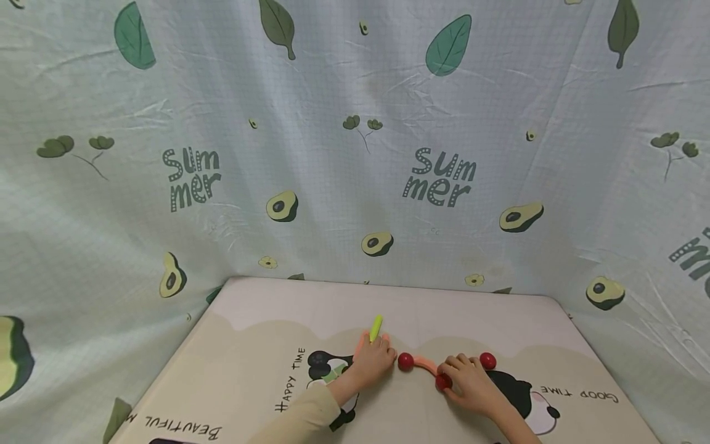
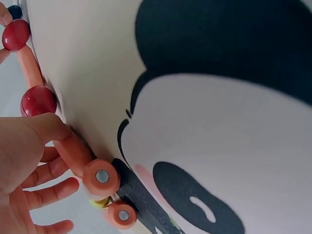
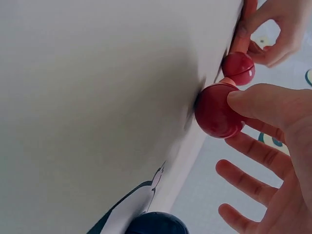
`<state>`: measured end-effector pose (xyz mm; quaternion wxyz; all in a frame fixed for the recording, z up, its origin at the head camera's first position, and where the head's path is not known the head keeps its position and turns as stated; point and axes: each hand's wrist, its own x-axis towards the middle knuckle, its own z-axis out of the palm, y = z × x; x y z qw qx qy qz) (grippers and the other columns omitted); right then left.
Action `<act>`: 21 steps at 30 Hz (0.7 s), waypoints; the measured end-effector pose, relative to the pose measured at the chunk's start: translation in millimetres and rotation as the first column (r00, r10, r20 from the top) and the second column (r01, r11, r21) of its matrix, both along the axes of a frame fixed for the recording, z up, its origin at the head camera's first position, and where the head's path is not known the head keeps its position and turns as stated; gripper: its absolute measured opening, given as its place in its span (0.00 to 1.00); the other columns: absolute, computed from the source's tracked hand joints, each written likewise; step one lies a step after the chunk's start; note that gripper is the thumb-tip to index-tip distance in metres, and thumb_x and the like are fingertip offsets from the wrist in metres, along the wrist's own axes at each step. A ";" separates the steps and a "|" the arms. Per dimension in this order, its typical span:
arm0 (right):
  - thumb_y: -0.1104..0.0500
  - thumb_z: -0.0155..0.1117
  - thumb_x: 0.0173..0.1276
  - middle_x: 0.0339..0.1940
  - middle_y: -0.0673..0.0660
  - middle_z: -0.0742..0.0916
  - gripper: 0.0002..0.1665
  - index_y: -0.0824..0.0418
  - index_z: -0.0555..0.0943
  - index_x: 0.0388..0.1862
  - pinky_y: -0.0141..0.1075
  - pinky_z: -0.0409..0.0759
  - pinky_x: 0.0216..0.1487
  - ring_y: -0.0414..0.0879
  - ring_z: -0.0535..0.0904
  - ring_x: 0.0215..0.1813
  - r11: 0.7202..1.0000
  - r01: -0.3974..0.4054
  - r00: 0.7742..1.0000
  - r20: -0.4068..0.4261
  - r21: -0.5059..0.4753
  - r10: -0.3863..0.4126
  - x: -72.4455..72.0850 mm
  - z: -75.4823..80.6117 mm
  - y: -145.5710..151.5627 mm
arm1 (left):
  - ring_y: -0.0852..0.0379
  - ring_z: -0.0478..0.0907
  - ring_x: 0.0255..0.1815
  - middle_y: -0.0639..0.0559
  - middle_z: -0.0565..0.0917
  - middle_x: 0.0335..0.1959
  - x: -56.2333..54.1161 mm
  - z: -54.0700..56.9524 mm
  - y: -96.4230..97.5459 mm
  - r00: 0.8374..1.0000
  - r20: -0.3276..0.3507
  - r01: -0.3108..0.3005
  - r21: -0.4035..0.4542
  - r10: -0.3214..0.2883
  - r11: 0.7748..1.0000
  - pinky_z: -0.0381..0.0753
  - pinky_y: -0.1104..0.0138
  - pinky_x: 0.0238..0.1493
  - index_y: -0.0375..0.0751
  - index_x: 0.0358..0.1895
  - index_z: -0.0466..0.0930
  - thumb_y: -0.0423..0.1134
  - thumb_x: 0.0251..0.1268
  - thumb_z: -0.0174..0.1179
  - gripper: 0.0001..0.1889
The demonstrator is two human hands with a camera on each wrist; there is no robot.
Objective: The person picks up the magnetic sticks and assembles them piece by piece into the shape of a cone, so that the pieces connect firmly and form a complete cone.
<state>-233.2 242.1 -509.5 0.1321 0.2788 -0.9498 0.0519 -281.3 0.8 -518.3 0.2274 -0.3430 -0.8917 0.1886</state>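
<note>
My left hand (image 1: 374, 362) pinches an orange rod (image 2: 73, 153) between thumb and fingers, with the other fingers spread loosely. That rod has rounded ends with silver discs, and a second orange end (image 2: 122, 215) lies beside it. A yellow-green rod (image 1: 376, 327) sticks out beyond this hand. Just to its right is a glossy red ball (image 1: 405, 362). From that ball a curved orange rod (image 1: 426, 364) runs to another red ball (image 3: 219, 111), which my right hand (image 1: 470, 382) pinches between thumb and forefinger.
One more red ball (image 1: 488, 361) lies just beyond the right hand. A dark rounded thing (image 3: 157, 224) shows at the bottom of the right wrist view. The pale table cover (image 1: 266, 302) has printed pandas and words; a patterned curtain (image 1: 333, 185) hangs behind it.
</note>
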 end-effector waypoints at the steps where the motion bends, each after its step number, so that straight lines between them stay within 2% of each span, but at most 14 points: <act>1: 0.53 0.70 0.45 0.33 0.41 0.77 0.15 0.47 0.76 0.33 0.44 0.66 0.40 0.39 0.68 0.38 1.000 -0.008 1.000 -0.014 -0.005 0.007 0.4 -0.3 0.0 | 0.57 0.74 0.36 0.54 0.78 0.34 0.2 -0.1 0.1 1.000 -0.007 0.002 -0.003 -0.002 1.000 0.74 0.56 0.45 0.50 0.34 0.77 0.39 0.61 0.52 0.05; 8: 0.53 0.70 0.45 0.33 0.41 0.78 0.16 0.47 0.76 0.34 0.40 0.64 0.38 0.38 0.68 0.38 1.000 -0.006 0.999 -0.040 -0.024 0.005 0.5 -4.1 0.7 | 0.56 0.73 0.35 0.52 0.77 0.33 4.3 1.4 -1.2 0.997 -0.068 0.035 0.025 -0.033 0.999 0.76 0.58 0.41 0.46 0.29 0.80 0.40 0.58 0.56 0.04; 11: 0.53 0.70 0.45 0.33 0.40 0.78 0.16 0.47 0.76 0.34 0.41 0.64 0.39 0.39 0.68 0.38 1.000 0.006 1.000 -0.025 -0.025 -0.007 0.2 -4.1 0.9 | 0.57 0.72 0.33 0.52 0.76 0.32 5.8 2.1 -2.6 0.993 -0.105 0.057 0.047 -0.052 0.997 0.75 0.59 0.39 0.48 0.27 0.79 0.41 0.57 0.57 0.05; 13: 0.53 0.70 0.45 0.33 0.40 0.78 0.15 0.46 0.76 0.34 0.41 0.64 0.40 0.39 0.69 0.38 1.000 0.012 1.000 -0.018 -0.029 -0.012 0.1 -4.0 1.0 | 0.57 0.71 0.33 0.53 0.76 0.32 6.3 2.6 -4.0 0.991 -0.128 0.057 0.061 -0.048 0.997 0.73 0.59 0.41 0.50 0.27 0.79 0.42 0.58 0.56 0.05; 18: 0.53 0.70 0.45 0.33 0.40 0.78 0.16 0.46 0.76 0.34 0.41 0.64 0.39 0.39 0.69 0.38 0.999 0.013 1.000 -0.019 -0.030 -0.013 0.2 -4.5 1.3 | 0.58 0.70 0.34 0.55 0.74 0.32 5.5 2.1 -7.9 0.992 -0.125 0.038 0.099 -0.025 0.994 0.68 0.61 0.41 0.55 0.31 0.79 0.44 0.57 0.55 0.04; 21: 0.53 0.70 0.45 0.33 0.41 0.78 0.16 0.46 0.76 0.34 0.41 0.65 0.39 0.40 0.69 0.38 1.000 0.016 1.000 -0.019 -0.027 -0.017 0.4 -4.7 1.3 | 0.58 0.71 0.33 0.55 0.75 0.30 5.0 1.2 -10.2 0.994 -0.105 0.032 0.105 -0.021 0.994 0.67 0.62 0.38 0.56 0.33 0.79 0.43 0.57 0.55 0.04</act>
